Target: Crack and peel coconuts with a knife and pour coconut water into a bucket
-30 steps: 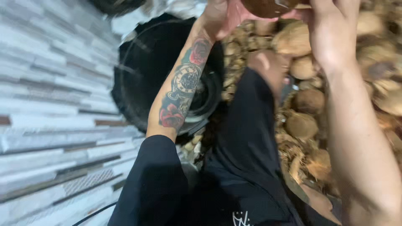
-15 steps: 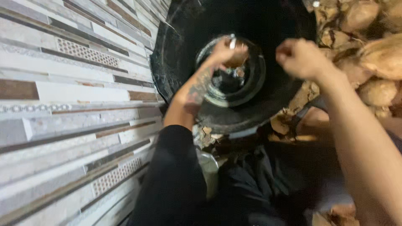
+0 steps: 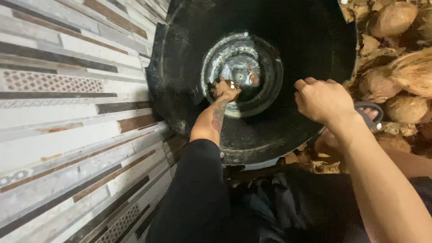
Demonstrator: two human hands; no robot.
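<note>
Black tub (image 3: 288, 130) beside striped tile wall (image 3: 67, 135)

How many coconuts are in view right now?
4 whole coconuts show, all at the right edge: one top right, one large husk below it, two lower. More may be hidden.

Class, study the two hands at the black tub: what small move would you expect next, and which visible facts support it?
Probably the left hand lifts out of the black tub. It reaches deep inside, fingers touching the rim of the metal bowl at the bottom, while the right hand hovers closed above the tub, apparently holding nothing. Husked coconuts are piled beside it.
</note>
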